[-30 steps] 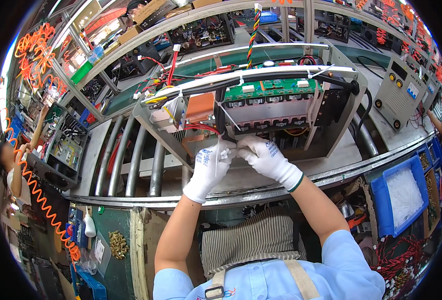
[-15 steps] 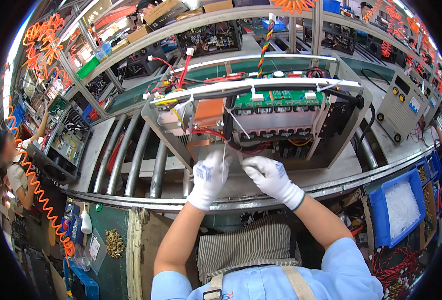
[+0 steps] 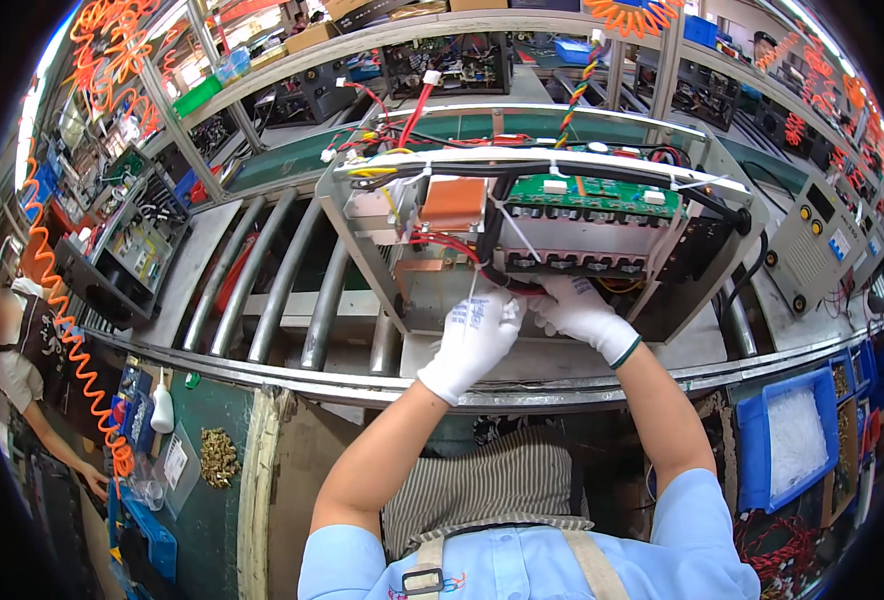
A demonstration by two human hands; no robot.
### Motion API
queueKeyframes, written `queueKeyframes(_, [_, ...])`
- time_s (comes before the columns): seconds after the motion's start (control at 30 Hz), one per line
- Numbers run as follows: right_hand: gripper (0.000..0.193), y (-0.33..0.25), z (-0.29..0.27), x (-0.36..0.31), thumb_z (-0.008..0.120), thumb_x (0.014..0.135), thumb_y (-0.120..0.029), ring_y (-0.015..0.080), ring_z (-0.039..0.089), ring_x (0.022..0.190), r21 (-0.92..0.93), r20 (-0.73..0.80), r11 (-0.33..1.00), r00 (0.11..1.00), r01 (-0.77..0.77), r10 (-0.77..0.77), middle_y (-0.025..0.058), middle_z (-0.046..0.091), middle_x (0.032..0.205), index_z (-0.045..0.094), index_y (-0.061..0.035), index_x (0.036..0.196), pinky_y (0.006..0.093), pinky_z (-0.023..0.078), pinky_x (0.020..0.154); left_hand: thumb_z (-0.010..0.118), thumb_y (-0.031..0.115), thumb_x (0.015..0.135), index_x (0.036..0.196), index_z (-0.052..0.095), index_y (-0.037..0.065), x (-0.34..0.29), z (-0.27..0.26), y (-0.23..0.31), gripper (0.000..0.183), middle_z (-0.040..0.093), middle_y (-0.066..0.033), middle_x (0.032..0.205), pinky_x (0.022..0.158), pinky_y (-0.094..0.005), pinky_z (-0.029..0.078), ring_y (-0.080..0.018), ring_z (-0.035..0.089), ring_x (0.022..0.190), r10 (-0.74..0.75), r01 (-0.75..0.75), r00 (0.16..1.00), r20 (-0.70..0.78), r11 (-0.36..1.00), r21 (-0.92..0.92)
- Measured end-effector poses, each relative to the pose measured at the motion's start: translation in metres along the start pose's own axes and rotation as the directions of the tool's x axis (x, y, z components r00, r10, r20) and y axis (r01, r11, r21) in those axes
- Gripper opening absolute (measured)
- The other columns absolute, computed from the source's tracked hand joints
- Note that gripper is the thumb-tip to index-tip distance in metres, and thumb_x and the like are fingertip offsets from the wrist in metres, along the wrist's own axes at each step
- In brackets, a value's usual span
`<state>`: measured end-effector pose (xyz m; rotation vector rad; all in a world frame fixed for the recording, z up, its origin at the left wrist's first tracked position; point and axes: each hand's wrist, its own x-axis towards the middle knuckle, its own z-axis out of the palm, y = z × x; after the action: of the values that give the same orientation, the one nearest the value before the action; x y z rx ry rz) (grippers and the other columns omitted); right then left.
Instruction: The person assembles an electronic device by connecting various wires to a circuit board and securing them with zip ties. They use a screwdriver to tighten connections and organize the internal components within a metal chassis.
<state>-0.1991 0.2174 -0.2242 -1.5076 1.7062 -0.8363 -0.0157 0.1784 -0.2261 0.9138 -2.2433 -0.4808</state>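
In front of me stands an open metal chassis (image 3: 347, 240) with a green circuit board (image 3: 602, 197) and a copper-coloured block (image 3: 454, 198). A black and red cable bundle (image 3: 490, 245) runs down its front, with a white cable tie (image 3: 520, 232) jutting from it. My left hand (image 3: 477, 335), in a white glove, is closed at the bundle's lower end; a thin white cable tie stands up from its fingers. My right hand (image 3: 584, 308), gloved too, presses against the cables just right of it. Its fingers are bent together, and what they pinch is hidden.
The chassis rests on a roller conveyor (image 3: 272, 290). On the right are a blue bin (image 3: 752, 450) of white ties and a grey unit (image 3: 812, 240). At left lie a pile of brass fittings (image 3: 219, 458) and a white bottle (image 3: 162, 405); a person's arm (image 3: 57, 440) reaches in there.
Both hands have moved up and right, in against the lower cable bundle. The view has shifted slightly. At the left, the other person's arm has come down towards the bench.
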Motion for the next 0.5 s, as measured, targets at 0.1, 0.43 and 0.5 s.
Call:
queueKeyframes(0.1, [0.040, -0.030, -0.005, -0.013, 0.060, 0.095, -0.034, 0.0161, 0.064, 0.062, -0.140, 0.026, 0.990, 0.999, -0.022, 0.025, 0.0087, 0.067, 0.075, 0.061, -0.0070, 0.125, 0.0308, 0.053, 0.061, 0.057, 0.015, 0.092, 0.108, 0.065, 0.005, -0.020, -0.009, -0.008, 0.020, 0.067, -0.0188, 0.091, 0.066, -0.0405, 0.051, -0.0351, 0.064, 0.079, 0.103, -0.102, 0.995, -0.001, 0.992, -0.068])
queueKeyframes(0.43, [0.043, -0.015, -0.008, -0.011, 0.057, 0.097, -0.039, 0.0161, 0.066, 0.067, -0.058, 0.016, 0.998, 1.000, -0.009, 0.010, 0.0093, 0.068, 0.083, 0.059, -0.0068, 0.125, 0.0299, 0.055, 0.062, 0.058, 0.016, 0.091, 0.121, 0.062, 0.015, -0.003, -0.030, -0.008, 0.029, 0.068, -0.0085, 0.083, 0.059, -0.0387, 0.054, -0.0278, 0.067, 0.069, 0.395, -0.412, 0.911, 0.118, 0.878, 0.245])
queueKeyframes(0.5, [0.043, -0.006, -0.008, -0.008, 0.056, 0.098, -0.039, 0.0163, 0.067, 0.068, -0.083, 0.005, 0.996, 0.999, -0.043, 0.044, 0.0095, 0.069, 0.085, 0.058, -0.0064, 0.126, 0.0299, 0.055, 0.062, 0.056, 0.022, 0.093, 0.105, 0.065, 0.013, 0.005, -0.020, -0.005, 0.017, 0.065, -0.0105, 0.077, 0.059, -0.0423, 0.053, -0.0306, 0.066, 0.069, 0.365, -0.380, 0.925, 0.109, 0.896, 0.231])
